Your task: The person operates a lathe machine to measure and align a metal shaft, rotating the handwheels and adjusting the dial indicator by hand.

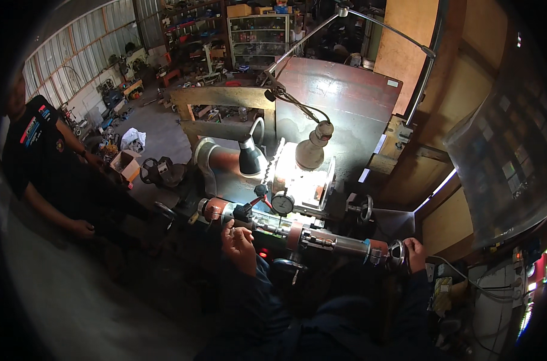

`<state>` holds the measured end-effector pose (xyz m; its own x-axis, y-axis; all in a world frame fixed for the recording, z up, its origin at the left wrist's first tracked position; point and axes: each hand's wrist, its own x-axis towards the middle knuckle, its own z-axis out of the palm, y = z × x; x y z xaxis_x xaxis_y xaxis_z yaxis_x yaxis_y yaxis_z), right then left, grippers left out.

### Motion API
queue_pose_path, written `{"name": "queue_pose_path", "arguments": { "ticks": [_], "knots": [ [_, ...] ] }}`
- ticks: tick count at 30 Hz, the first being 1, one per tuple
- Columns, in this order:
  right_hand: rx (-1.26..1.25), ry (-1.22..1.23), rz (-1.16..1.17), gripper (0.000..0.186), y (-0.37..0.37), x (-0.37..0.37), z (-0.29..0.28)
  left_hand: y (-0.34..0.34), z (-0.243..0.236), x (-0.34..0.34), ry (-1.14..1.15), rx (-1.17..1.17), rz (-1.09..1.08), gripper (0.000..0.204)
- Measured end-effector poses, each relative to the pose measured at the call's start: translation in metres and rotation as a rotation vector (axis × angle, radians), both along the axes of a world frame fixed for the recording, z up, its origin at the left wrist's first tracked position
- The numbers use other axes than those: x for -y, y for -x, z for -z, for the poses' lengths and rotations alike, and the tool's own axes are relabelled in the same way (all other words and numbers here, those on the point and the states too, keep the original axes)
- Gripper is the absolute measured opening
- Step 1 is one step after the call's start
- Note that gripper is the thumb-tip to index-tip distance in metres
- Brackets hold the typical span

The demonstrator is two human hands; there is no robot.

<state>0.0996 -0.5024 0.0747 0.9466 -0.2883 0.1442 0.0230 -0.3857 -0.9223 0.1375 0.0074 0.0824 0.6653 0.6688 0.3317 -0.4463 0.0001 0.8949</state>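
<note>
One handwheel against right fingers (grip unclear), dial gauge beyond half-curled left fingers

A person in a dark short-sleeved shirt with coloured patches stands at the far left, arms lowered. Beyond, a white bag lies on the grey floor just behind an open cardboard box, with clutter alongside. A corrugated metal wall rises at the upper left; a cabinet with several shelves stands at the back. At right, a translucent sheet hangs near wooden boards, and pale cables curve below.
</note>
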Motion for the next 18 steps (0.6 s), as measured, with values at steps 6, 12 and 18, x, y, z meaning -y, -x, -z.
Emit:
{"name": "queue_pose_path", "arguments": {
  "ticks": [6,12,18],
  "knots": [
    [-0.162,-0.041,-0.066,0.030,-0.015,0.026,0.053,0.002,-0.001,0.002,0.053,0.016,0.056,0.021],
    [-0.245,-0.150,-0.038,0.024,0.007,0.031,0.092,0.001,0.000,0.000,-0.039,0.038,-0.019,0.017],
    [-0.198,0.299,-0.118,0.020,0.048,0.031,0.074,0.004,0.004,-0.007,-0.089,-0.029,0.007,0.015]
  ]
}}
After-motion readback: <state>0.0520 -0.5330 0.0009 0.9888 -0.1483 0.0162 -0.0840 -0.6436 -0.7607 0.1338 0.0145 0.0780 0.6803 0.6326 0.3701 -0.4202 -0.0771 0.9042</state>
